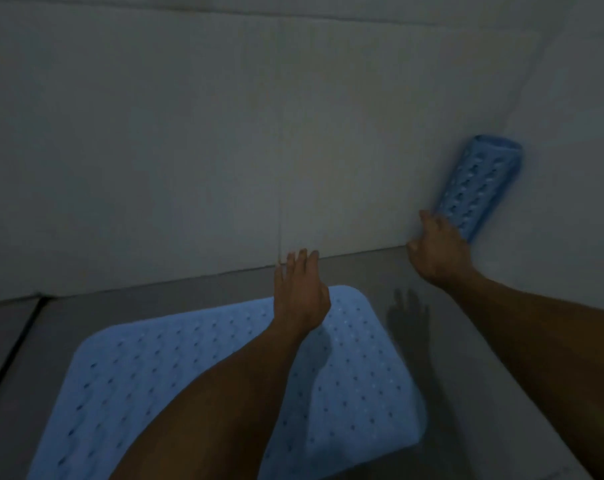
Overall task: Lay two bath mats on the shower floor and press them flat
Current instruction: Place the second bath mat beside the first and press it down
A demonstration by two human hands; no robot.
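A light blue bath mat point(162, 368) with rows of small holes lies spread flat on the grey shower floor point(196, 296), partly under my left forearm. My left hand point(298, 292) hovers over its far right corner, fingers straight and slightly apart, holding nothing. A second blue mat point(480, 188), rolled into a tube, leans upright in the right corner against the wall. My right hand point(435, 249) grips the lower end of this roll.
A pale tiled wall point(224, 133) rises straight ahead and meets the floor just beyond my left fingertips. A dark joint point(13, 348) runs along the floor at the far left. Bare grey floor lies to the right of the flat mat.
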